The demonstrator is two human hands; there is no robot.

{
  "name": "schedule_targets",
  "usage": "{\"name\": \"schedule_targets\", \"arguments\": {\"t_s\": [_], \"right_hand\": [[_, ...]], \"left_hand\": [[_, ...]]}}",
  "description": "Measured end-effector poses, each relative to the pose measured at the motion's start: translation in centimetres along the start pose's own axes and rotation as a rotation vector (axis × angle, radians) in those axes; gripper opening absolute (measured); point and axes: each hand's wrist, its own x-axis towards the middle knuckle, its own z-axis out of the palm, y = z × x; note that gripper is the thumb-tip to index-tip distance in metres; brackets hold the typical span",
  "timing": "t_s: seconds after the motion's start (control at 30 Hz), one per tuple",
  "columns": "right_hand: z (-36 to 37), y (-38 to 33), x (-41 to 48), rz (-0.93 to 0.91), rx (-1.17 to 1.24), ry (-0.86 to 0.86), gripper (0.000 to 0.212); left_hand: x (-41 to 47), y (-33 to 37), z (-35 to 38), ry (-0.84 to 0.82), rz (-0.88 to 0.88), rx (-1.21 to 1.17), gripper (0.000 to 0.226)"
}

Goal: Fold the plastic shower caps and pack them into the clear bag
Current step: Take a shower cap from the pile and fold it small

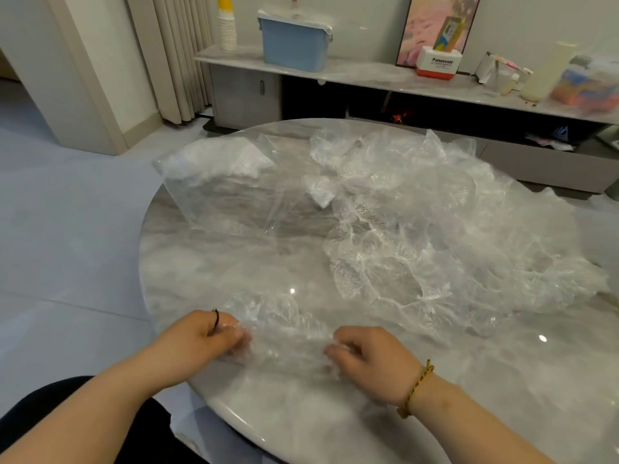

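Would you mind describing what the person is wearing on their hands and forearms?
Both forearms are bare, with no sleeves or gloves in view. The left hand carries a thin black band looped round a finger or the thumb. The right hand has a braided multicoloured bracelet at the wrist, mostly yellow and green.

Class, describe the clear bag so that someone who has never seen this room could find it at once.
Start at the round marble table. On its far left, beside the crumpled heap of shower caps, lies the clear bag. Unlike the crinkled caps, it is smooth and straight-edged, with a white stack inside its far end.
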Motion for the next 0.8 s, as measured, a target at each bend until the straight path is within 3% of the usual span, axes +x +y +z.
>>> {"name": "schedule_targets", "arguments": {"t_s": [0.13, 0.23, 0.3, 0.33, 0.47, 0.57, 0.7, 0.8], "right_hand": [[0.3, 0.6, 0.8, 0.228, 0.134, 0.170, 0.027], [0.6, 0.8, 1.0, 0.274, -0.002, 0.234, 0.017], [0.4, 0.6, 1.0, 0.288, -0.130, 0.228, 0.022], [0.4, 0.7, 0.9, 0.297, -0.187, 0.217, 0.025], [0.7, 0.5, 0.6, 0.282, -0.284, 0.250, 0.033], [0.6, 0.0, 0.7, 0.297, -0.354, 0.254, 0.040], [2.0, 1.1, 1.3, 0.106, -0.524, 0.480, 0.069], [3.6, 1.7, 1.4, -0.085, -0.576, 0.548, 0.040]], "left_hand": [[1.3, 0.5, 0.9, 0.230, -0.050, 0.097, 0.023], [2.0, 1.4, 1.8, 0.338, -0.074, 0.285, 0.017], [2.3, 1.8, 2.6, 0.390, -0.082, 0.436, 0.008], [2.4, 2.0, 3.1, 0.438, -0.056, 0.480, 0.016], [2.8, 1.5, 5.1, 0.648, 0.411, 0.697, 0.034], [2.5, 1.1, 7.2, 0.484, 0.560, 0.804, 0.054], [2.9, 0.2, 8.2, 0.354, 0.457, 0.929, 0.072], [3.3, -0.3, 8.0, 0.300, 0.367, 0.964, 0.067]]}}
